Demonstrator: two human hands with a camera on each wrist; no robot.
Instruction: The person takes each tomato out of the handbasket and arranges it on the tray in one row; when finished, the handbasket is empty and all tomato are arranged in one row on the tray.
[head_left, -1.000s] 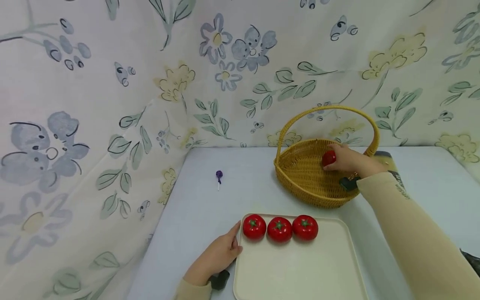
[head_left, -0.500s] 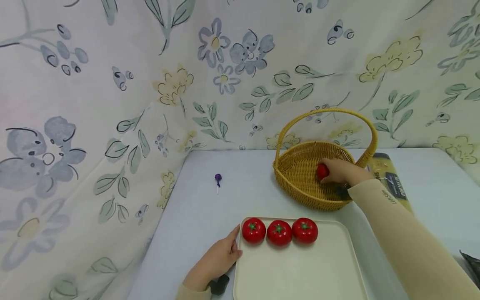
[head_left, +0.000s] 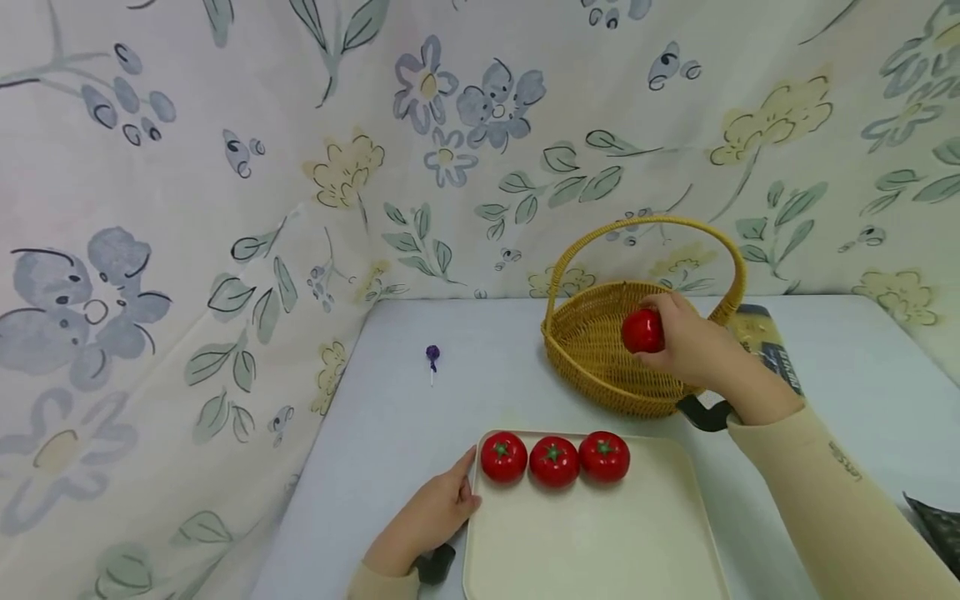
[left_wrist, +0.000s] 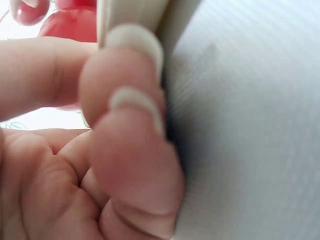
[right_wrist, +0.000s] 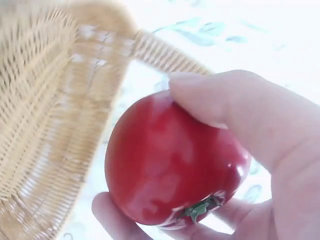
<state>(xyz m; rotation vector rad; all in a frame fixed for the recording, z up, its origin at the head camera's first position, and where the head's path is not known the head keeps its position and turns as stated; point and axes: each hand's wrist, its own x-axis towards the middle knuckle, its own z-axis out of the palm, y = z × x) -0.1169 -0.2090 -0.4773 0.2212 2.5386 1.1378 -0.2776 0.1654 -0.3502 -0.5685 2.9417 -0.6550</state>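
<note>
My right hand (head_left: pixel 690 342) grips a red tomato (head_left: pixel 642 331) between thumb and fingers, over the yellow wicker basket (head_left: pixel 581 382). In the right wrist view the tomato (right_wrist: pixel 170 160) shows its green stem low down, with the basket wall (right_wrist: pixel 85 130) beside it. My left hand (head_left: pixel 438 512) pinches the left rim of a cream tray (head_left: pixel 592 542). Up close, two fingertips (left_wrist: pixel 125 85) press on the tray's edge (left_wrist: pixel 127 15). Three red tomatoes, the left one (head_left: pixel 504 457), the middle one (head_left: pixel 554 462) and the right one (head_left: pixel 604 457), stand in a row along the tray's far side.
A purple lollipop (head_left: pixel 432 357) lies on the white table (head_left: pixel 390 400), left of the basket. Behind my right forearm is a yellowish packet (head_left: pixel 761 337) with a dark label. A dark object (head_left: pixel 933 525) shows at the right edge. Flowered cloth (head_left: pixel 450 242) hangs behind.
My right hand has lifted the tomato from inside the basket, up and toward me. My left hand keeps its place at the tray; the tomatoes on it stay put.
</note>
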